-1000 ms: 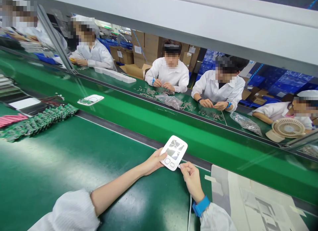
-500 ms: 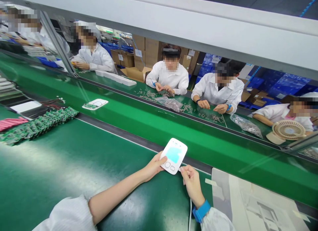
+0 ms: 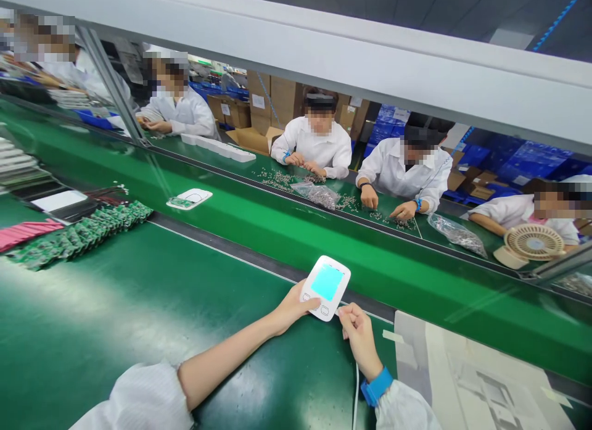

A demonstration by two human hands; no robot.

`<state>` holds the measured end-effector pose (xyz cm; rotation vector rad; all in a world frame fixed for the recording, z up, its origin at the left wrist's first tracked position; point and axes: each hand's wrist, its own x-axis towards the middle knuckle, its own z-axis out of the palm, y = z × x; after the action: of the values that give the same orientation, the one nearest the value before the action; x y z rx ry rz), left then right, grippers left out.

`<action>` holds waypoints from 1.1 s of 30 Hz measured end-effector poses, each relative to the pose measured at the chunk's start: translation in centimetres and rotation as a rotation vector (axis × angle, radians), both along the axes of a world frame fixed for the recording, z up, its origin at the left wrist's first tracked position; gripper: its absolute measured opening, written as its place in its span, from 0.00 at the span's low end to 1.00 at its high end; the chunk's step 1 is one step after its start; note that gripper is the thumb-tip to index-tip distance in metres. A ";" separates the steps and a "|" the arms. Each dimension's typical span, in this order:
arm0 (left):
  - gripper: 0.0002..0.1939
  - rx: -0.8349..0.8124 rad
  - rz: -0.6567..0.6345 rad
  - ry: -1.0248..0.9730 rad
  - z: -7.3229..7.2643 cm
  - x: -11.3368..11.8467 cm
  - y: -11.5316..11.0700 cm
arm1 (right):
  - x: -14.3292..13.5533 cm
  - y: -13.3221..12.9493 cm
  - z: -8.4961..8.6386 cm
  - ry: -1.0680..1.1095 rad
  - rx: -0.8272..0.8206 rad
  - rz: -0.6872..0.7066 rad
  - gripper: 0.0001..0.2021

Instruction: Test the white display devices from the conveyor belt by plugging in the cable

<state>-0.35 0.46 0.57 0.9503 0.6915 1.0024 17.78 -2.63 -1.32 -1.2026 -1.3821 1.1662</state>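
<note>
Taking the clock face around the white device, just right of the middle in the head view. Held above the near edge of the green belt, tilted, with the screen lit in bright cyan. Gripped from eight o'clock by the left hand, with thumb laid over the front, beside the button outlines. From four o'clock, pinched between thumb and finger of the right hand, with other fingers curled: the end of the white cable, at the edge of the white device. Too small to tell exactly how the plug is seated. Hanging down toward five o'clock, the rest of the white cable. Worn on the right wrist, a blue band.

Lying on the green belt at ten o'clock, an open white shell with a green board. Placed on the near table between nine and ten o'clock, a row of green circuit boards, with pink strips beside. Taped down at four o'clock, a printed sheet. Across the belt at twelve o'clock, a bag of small parts, before a person in white.
</note>
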 end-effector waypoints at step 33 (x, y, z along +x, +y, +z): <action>0.32 0.743 0.311 1.545 0.6 4.5 9.6 | -0.2 -0.1 -0.2 -0.042 -0.104 0.022 0.16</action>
<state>4.15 10.05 1.14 2.3635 1.8240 0.6104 17.62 -2.73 -1.56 -1.2947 -1.3826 1.2479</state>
